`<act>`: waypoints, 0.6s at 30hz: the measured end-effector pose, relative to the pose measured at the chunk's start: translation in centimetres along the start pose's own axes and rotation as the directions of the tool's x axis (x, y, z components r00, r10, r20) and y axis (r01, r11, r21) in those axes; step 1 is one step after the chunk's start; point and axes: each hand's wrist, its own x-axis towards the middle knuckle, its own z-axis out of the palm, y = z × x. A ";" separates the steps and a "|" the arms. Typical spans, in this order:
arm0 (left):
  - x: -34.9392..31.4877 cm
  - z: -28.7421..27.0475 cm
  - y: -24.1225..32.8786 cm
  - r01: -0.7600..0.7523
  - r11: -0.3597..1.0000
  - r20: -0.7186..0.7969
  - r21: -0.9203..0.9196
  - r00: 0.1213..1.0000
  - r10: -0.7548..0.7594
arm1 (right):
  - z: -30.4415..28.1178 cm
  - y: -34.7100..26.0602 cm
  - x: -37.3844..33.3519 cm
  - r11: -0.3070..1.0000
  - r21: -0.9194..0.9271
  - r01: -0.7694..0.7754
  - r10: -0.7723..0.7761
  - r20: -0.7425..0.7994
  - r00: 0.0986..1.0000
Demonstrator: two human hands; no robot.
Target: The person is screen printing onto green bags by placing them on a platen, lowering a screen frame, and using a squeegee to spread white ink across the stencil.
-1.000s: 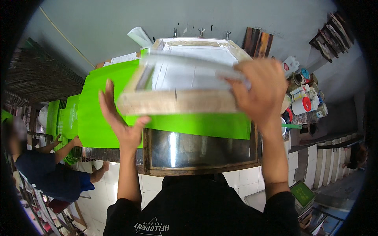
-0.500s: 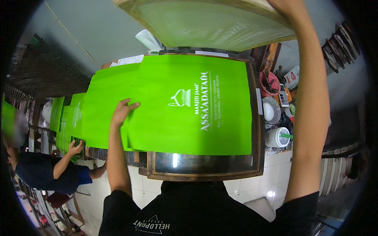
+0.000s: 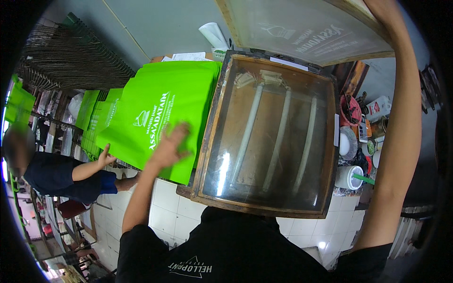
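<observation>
My left hand (image 3: 172, 144) is slightly blurred, with its fingers spread over a green fabric sheet (image 3: 137, 101) with white print. Whether it touches the sheet I cannot tell. That sheet lies left of the glass-topped box, over other green sheets. My right hand (image 3: 384, 12), partly cut off at the top edge, grips the corner of a raised, tilted printing screen (image 3: 302, 35). Beneath the screen, the wooden-framed glass table (image 3: 269, 141) shows pale tubes under its glass.
At the left stands a co-worker (image 3: 61, 174), one hand (image 3: 106, 156) close to the sheet's edge. Green sheets also hang on a wire rack (image 3: 94, 132). Right of the glass stand a pink bowl (image 3: 350, 109) and a white tub (image 3: 347, 178). A white roll (image 3: 213, 35) is behind.
The printed green sheet has moved left off the glass onto the other sheets, uncovering the tubes below. My left hand has moved over the print. The screen stays raised; the view has shifted.
</observation>
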 end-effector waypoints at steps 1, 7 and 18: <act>-0.1 1.0 2.6 -0.060 0.991 0.168 0.121 0.985 0.039 | 0.0 0.0 -0.1 1.000 0.008 0.003 -0.003 -0.004 1.000; -2.5 7.6 1.2 -0.230 0.959 0.187 0.168 0.962 0.198 | -1.5 -1.6 -0.6 0.999 -0.020 -0.037 0.037 0.006 0.999; 2.7 -3.6 4.5 -0.051 0.222 -0.183 -0.974 0.758 -0.626 | -1.2 -0.2 -1.1 0.997 -0.077 0.006 -0.004 0.030 1.000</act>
